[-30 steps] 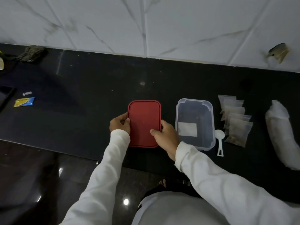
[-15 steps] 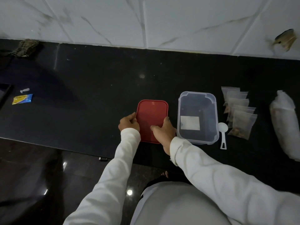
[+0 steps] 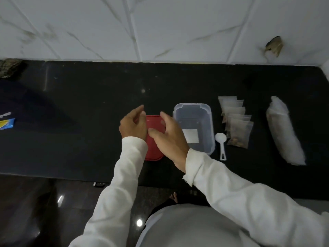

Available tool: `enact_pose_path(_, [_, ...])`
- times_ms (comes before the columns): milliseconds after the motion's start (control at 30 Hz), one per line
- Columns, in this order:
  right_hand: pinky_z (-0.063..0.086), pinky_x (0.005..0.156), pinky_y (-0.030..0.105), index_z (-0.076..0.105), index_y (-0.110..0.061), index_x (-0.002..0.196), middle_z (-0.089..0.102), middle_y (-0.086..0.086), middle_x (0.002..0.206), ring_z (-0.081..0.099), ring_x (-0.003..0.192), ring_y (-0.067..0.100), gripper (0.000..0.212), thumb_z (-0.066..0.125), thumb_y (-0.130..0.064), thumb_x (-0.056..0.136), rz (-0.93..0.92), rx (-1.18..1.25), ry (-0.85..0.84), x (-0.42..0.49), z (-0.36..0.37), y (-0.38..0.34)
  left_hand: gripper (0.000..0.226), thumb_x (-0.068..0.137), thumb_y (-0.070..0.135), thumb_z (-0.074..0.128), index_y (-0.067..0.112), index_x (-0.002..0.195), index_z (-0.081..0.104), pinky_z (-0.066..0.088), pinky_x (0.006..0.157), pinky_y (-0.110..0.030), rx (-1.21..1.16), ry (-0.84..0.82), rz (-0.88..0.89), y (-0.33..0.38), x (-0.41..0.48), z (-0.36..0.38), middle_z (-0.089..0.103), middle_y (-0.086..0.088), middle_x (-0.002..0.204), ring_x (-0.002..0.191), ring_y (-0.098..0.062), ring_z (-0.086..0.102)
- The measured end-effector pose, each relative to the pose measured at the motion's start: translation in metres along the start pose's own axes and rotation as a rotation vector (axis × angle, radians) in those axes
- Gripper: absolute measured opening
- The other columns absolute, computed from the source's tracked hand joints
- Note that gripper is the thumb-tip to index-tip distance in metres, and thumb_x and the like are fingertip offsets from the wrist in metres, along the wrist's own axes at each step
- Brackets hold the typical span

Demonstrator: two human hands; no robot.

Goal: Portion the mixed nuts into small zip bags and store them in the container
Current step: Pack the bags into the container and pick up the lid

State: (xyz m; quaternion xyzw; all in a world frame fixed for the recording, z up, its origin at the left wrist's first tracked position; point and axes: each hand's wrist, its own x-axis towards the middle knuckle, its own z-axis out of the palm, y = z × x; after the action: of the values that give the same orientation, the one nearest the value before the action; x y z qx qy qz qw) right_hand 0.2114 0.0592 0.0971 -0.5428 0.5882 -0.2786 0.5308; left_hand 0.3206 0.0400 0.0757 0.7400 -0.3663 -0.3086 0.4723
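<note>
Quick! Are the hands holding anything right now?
Left hand: open, holding nothing, over the red lid.
Right hand: open, holding nothing, over the same lid.

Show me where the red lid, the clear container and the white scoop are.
red lid (image 3: 154, 154), head view, on its uncovered near end.
clear container (image 3: 192, 105), head view, on its far rim.
white scoop (image 3: 220, 137), head view, on its round bowl.

Lidless clear container beside zip bags
</note>
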Motion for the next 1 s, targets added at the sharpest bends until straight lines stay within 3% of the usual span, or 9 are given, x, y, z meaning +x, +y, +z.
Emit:
enact_pose_path(167, [0.042, 0.08, 0.007, 0.042, -0.027, 0.142, 0.046, -0.009, 0.14, 0.05, 0.117, 0.0, 0.053, 0.061, -0.022, 0.094, -0.143, 0.073, 0.246, -0.007, -0.1, -0.004, 0.029, 0.098, 0.01, 0.056, 0.016, 0.125, 0.066, 0.046, 0.086, -0.003, -0.18, -0.152, 0.171, 0.059, -0.037, 0.069, 0.067, 0.009, 0.116, 0.101, 0.007, 0.06])
enact_pose_path(333, [0.048, 0.094, 0.023, 0.051, -0.026, 0.133, 0.053, -0.005, 0.132, 0.054, 0.114, 0.005, 0.043, 0.059, -0.016, 0.092, -0.104, -0.029, 0.561, 0.0, -0.204, 0.056, 0.028, 0.098, 0.016, 0.057, 0.024, 0.124, 0.064, 0.048, 0.093, -0.016, -0.158, -0.404, 0.172, 0.086, -0.101, 0.171, 0.064, 0.009, 0.122, 0.11, -0.003, 0.059])
enact_pose_path(467, [0.046, 0.091, 0.025, 0.052, -0.023, 0.134, 0.052, -0.006, 0.133, 0.055, 0.117, 0.013, 0.042, 0.059, -0.021, 0.092, 0.114, -0.095, 0.655, 0.002, -0.282, 0.12, 0.026, 0.099, 0.02, 0.055, 0.024, 0.123, 0.064, 0.044, 0.091, -0.021, -0.058, -0.575, 0.098, 0.082, -0.15, 0.251, 0.066, 0.007, 0.116, 0.106, -0.009, 0.06])
enact_pose_path(533, [0.05, 0.091, 0.034, 0.054, -0.023, 0.13, 0.056, 0.001, 0.128, 0.057, 0.115, 0.022, 0.043, 0.061, -0.032, 0.088, 0.231, -0.171, 0.667, 0.001, -0.31, 0.15, 0.026, 0.1, 0.022, 0.052, 0.024, 0.125, 0.061, 0.041, 0.085, -0.021, 0.017, -0.652, 0.033, 0.076, -0.171, 0.28, 0.063, 0.009, 0.108, 0.101, -0.01, 0.059])
enact_pose_path(600, [0.048, 0.09, 0.04, 0.053, -0.019, 0.129, 0.054, 0.007, 0.128, 0.053, 0.118, 0.03, 0.05, 0.064, -0.036, 0.084, 0.316, -0.268, 0.628, -0.001, -0.327, 0.171, 0.03, 0.1, 0.023, 0.051, 0.021, 0.129, 0.057, 0.041, 0.085, -0.022, 0.094, -0.693, -0.031, 0.067, -0.185, 0.305, 0.063, 0.003, 0.116, 0.108, -0.017, 0.06])
enact_pose_path(700, [0.043, 0.091, 0.044, 0.044, -0.018, 0.137, 0.043, 0.01, 0.138, 0.04, 0.128, 0.034, 0.062, 0.065, -0.042, 0.083, 0.424, -0.312, 0.532, 0.0, -0.34, 0.191, 0.039, 0.1, 0.026, 0.05, 0.018, 0.139, 0.049, 0.044, 0.097, -0.032, 0.205, -0.718, -0.109, 0.058, -0.195, 0.335, 0.056, -0.007, 0.136, 0.123, -0.026, 0.056])
enact_pose_path(767, [0.043, 0.095, 0.047, 0.043, -0.019, 0.137, 0.044, 0.011, 0.139, 0.042, 0.128, 0.035, 0.067, 0.067, -0.046, 0.08, 0.463, -0.299, 0.456, 0.002, -0.346, 0.198, 0.044, 0.101, 0.024, 0.048, 0.017, 0.145, 0.042, 0.043, 0.101, -0.037, 0.25, -0.697, -0.152, 0.054, -0.199, 0.347, 0.05, -0.01, 0.143, 0.128, -0.029, 0.052])
enact_pose_path(867, [0.048, 0.095, 0.048, 0.046, -0.02, 0.132, 0.05, 0.009, 0.133, 0.049, 0.122, 0.033, 0.07, 0.069, -0.051, 0.074, 0.472, -0.267, 0.398, 0.007, -0.355, 0.211, 0.048, 0.101, 0.021, 0.048, 0.016, 0.148, 0.037, 0.041, 0.104, -0.038, 0.246, -0.675, -0.19, 0.05, -0.2, 0.356, 0.049, -0.011, 0.145, 0.131, -0.03, 0.05])
enact_pose_path(1000, [0.044, 0.098, 0.042, 0.036, -0.016, 0.145, 0.045, 0.011, 0.143, 0.05, 0.126, 0.031, 0.081, 0.071, -0.046, 0.078, 0.468, -0.228, 0.355, 0.009, -0.368, 0.217, 0.056, 0.098, 0.021, 0.053, 0.02, 0.151, 0.034, 0.042, 0.102, -0.036, 0.215, -0.655, -0.311, 0.045, -0.194, 0.363, 0.051, -0.009, 0.144, 0.13, -0.028, 0.051])
